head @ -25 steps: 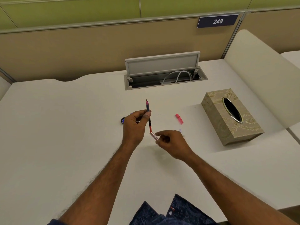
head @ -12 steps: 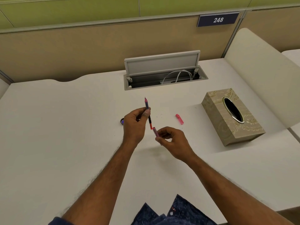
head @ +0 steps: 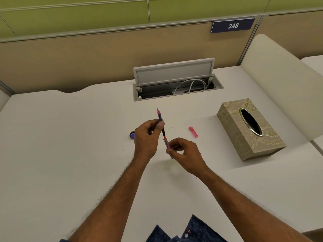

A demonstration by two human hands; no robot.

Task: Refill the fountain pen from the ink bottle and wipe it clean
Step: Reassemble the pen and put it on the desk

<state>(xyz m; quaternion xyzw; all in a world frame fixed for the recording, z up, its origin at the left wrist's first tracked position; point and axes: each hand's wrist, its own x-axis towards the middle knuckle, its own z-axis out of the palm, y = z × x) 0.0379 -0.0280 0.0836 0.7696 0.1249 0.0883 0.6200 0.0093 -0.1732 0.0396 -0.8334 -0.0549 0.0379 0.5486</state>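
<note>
Head view: both hands hold the fountain pen [head: 160, 117] above the white desk [head: 70, 145]
The left hand [head: 148, 137] pinches the pen's middle between thumb and fingers, nib pointing up and away; the right hand [head: 185, 154] pinches the pink barrel [head: 166, 143] at the pen's lower end, in line with it. The ink bottle [head: 132, 135] stands on the desk just behind the left hand, partly hidden. A pink cap [head: 193, 132] lies to the right, near the tissue box [head: 250, 128]

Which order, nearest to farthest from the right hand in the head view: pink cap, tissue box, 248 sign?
1. Pink cap, on the desk just beyond the right hand.
2. Tissue box, off to its right.
3. 248 sign, up on the back partition.
</note>
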